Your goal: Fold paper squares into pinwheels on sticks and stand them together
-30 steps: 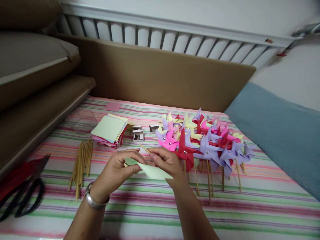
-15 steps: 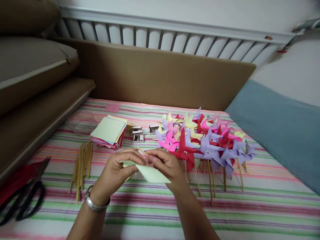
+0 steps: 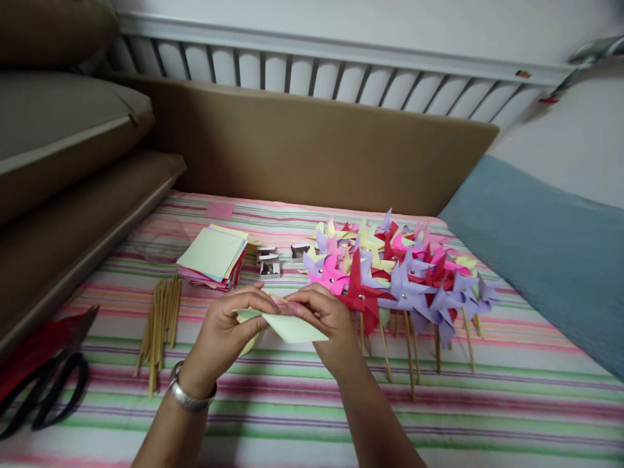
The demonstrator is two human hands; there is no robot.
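A pale green pinwheel paper (image 3: 297,329) is pinched between the thumb and fingers of my left hand (image 3: 229,331), its blades curling and spreading below the fingers. My right hand (image 3: 329,318) is closed against the far side of the paper, with a thin wooden stick (image 3: 277,298) at its fingertips. Only a short length of the stick shows; the fingers hide where it meets the paper. Just right of my hands, finished pinwheels (image 3: 361,296) in red, purple, pink and yellow stand close together on wooden sticks.
A stack of square papers (image 3: 212,253), small open boxes (image 3: 269,265) and a bundle of wooden sticks (image 3: 158,325) lie on the striped cloth (image 3: 273,416). Black-handled scissors (image 3: 61,383) rest at left. Brown cushions (image 3: 73,195) and a brown board (image 3: 302,149) border the surface.
The pale green paper has tilted and its lower edge has risen slightly. My right hand has shifted a little upward and left; my left hand stays nearly in place.
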